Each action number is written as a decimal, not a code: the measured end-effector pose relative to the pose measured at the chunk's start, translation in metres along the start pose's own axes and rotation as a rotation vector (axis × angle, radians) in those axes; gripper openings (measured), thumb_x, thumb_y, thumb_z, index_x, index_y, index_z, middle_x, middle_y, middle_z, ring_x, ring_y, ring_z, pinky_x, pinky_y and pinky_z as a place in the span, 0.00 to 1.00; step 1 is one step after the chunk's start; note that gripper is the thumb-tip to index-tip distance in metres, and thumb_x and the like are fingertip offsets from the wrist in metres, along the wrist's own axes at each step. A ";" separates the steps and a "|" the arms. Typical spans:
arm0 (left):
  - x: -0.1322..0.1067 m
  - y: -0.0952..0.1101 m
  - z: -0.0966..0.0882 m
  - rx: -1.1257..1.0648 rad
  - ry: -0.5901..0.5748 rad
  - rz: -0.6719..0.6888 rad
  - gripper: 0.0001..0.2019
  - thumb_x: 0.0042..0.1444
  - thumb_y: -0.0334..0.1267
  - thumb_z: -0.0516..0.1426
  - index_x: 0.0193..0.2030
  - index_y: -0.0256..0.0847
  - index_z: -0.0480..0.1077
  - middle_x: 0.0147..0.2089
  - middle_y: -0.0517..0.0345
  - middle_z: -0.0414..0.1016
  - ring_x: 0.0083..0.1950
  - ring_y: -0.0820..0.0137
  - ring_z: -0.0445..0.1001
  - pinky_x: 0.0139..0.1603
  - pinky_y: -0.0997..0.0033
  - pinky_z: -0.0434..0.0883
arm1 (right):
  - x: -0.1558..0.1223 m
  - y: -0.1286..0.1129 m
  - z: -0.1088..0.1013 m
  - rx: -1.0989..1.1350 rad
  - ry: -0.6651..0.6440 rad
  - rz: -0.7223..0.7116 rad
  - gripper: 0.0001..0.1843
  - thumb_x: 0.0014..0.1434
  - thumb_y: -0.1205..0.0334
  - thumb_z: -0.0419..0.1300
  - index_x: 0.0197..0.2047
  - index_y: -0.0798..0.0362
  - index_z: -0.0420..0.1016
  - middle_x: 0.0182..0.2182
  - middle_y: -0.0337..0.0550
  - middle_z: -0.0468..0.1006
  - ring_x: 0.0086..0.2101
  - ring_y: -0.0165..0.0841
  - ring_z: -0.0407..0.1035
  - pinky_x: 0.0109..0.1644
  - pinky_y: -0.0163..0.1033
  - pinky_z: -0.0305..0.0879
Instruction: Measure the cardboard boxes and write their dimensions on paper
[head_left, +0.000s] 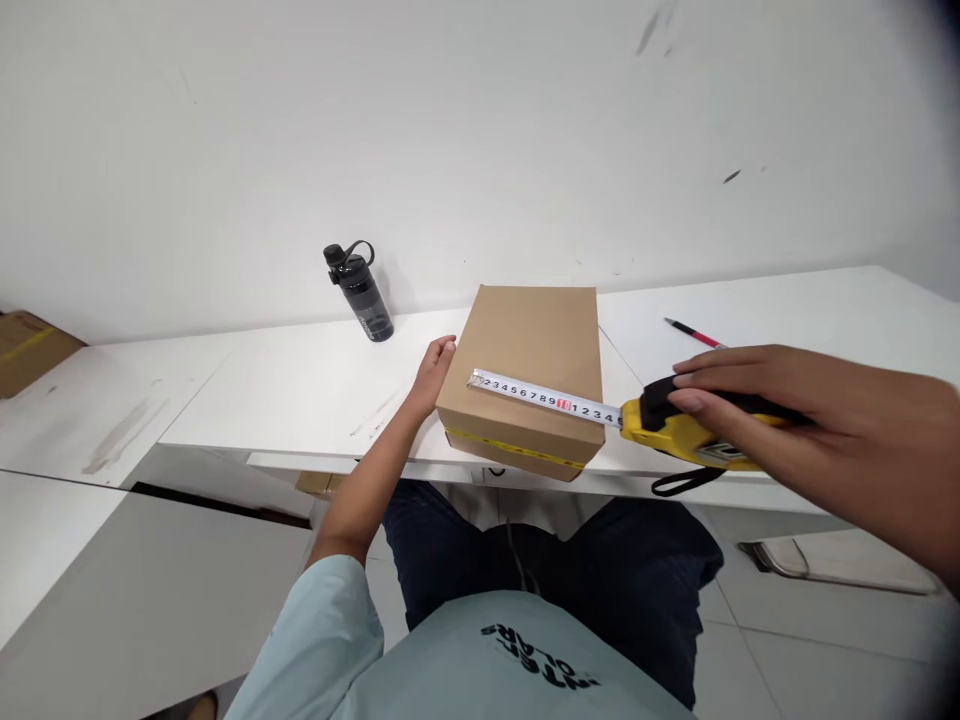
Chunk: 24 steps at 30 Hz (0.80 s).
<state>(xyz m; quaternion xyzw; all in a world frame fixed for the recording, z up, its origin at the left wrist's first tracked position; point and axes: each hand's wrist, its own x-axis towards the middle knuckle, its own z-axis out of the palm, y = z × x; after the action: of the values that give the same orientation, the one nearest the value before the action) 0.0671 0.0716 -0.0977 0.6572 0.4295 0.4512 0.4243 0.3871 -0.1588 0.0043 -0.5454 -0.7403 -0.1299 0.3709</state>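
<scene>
A brown cardboard box (532,335) stands on the white table, with yellow tape along its near side. My right hand (757,400) is closed around a yellow and black tape measure (675,428), to the right of the box. Its white metal blade (525,391) is drawn out and lies across the box top near the front edge; the end hook is near the left edge. A black wrist strap hangs from the case. My left hand (433,372) rests against the box's left side, its fingers loosely extended and partly hidden.
A dark water bottle (366,298) stands near the wall, left of the box. A red and black pen (696,332) lies at the right, partly behind my right hand. Another taped cardboard box (34,352) is at the far left. The table's front edge is above my legs.
</scene>
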 end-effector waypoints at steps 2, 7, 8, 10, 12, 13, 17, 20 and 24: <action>-0.020 0.015 -0.002 -0.169 -0.038 0.015 0.36 0.65 0.74 0.51 0.59 0.46 0.76 0.69 0.44 0.77 0.70 0.51 0.74 0.71 0.46 0.71 | 0.006 -0.006 0.003 0.021 -0.009 -0.052 0.07 0.73 0.55 0.61 0.44 0.39 0.81 0.42 0.31 0.88 0.45 0.39 0.85 0.38 0.43 0.79; -0.067 0.048 -0.016 -0.503 -0.108 0.168 0.32 0.68 0.71 0.52 0.55 0.48 0.82 0.68 0.50 0.79 0.74 0.53 0.72 0.73 0.50 0.71 | 0.017 -0.014 0.009 0.012 0.047 -0.177 0.07 0.73 0.56 0.61 0.42 0.43 0.81 0.39 0.31 0.88 0.40 0.33 0.85 0.33 0.38 0.76; -0.073 0.050 -0.018 -0.495 -0.112 0.182 0.29 0.68 0.69 0.56 0.55 0.48 0.82 0.70 0.51 0.78 0.75 0.53 0.71 0.74 0.51 0.70 | 0.019 -0.016 0.010 0.005 0.053 -0.197 0.08 0.74 0.56 0.61 0.42 0.43 0.80 0.38 0.32 0.88 0.39 0.33 0.84 0.32 0.38 0.75; -0.081 0.048 -0.016 -0.477 -0.122 0.156 0.27 0.66 0.65 0.60 0.60 0.50 0.81 0.72 0.52 0.75 0.77 0.52 0.69 0.76 0.50 0.68 | 0.021 -0.019 0.012 0.000 0.059 -0.210 0.10 0.74 0.54 0.60 0.41 0.44 0.80 0.38 0.32 0.88 0.39 0.32 0.84 0.30 0.37 0.73; -0.086 0.042 -0.010 -0.478 -0.109 0.105 0.28 0.66 0.64 0.61 0.64 0.52 0.79 0.75 0.53 0.73 0.79 0.52 0.65 0.80 0.49 0.64 | 0.023 -0.020 0.014 0.003 0.056 -0.205 0.11 0.75 0.53 0.59 0.41 0.44 0.80 0.38 0.33 0.88 0.40 0.33 0.84 0.29 0.37 0.73; -0.088 0.039 -0.005 -0.480 -0.090 0.089 0.28 0.66 0.65 0.61 0.65 0.52 0.78 0.76 0.54 0.71 0.81 0.52 0.62 0.83 0.48 0.60 | 0.023 -0.021 0.016 0.005 0.053 -0.205 0.11 0.75 0.53 0.59 0.41 0.44 0.80 0.38 0.33 0.88 0.39 0.33 0.84 0.29 0.37 0.72; -0.095 0.036 0.008 -0.492 -0.033 0.075 0.28 0.68 0.66 0.58 0.66 0.55 0.77 0.80 0.59 0.66 0.85 0.55 0.54 0.87 0.49 0.51 | 0.028 -0.024 0.022 0.023 0.051 -0.200 0.13 0.74 0.53 0.60 0.40 0.44 0.83 0.39 0.35 0.88 0.37 0.34 0.84 0.27 0.38 0.71; -0.095 0.040 0.010 -0.519 -0.028 0.060 0.30 0.68 0.69 0.56 0.66 0.53 0.76 0.79 0.58 0.67 0.84 0.54 0.56 0.86 0.47 0.53 | 0.033 -0.028 0.025 0.022 0.043 -0.198 0.14 0.74 0.54 0.60 0.38 0.46 0.84 0.39 0.38 0.88 0.35 0.33 0.83 0.26 0.37 0.67; -0.089 0.041 0.008 -0.454 0.038 0.034 0.25 0.63 0.62 0.65 0.59 0.49 0.78 0.75 0.53 0.72 0.81 0.52 0.62 0.83 0.46 0.57 | 0.037 -0.034 0.029 0.011 0.022 -0.183 0.16 0.75 0.53 0.59 0.38 0.46 0.85 0.39 0.38 0.88 0.34 0.32 0.82 0.27 0.36 0.66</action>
<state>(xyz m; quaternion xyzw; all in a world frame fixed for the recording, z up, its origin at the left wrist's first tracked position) 0.0625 -0.0252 -0.0808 0.5434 0.3139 0.5556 0.5454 0.3398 -0.1279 0.0172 -0.4719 -0.7838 -0.1650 0.3684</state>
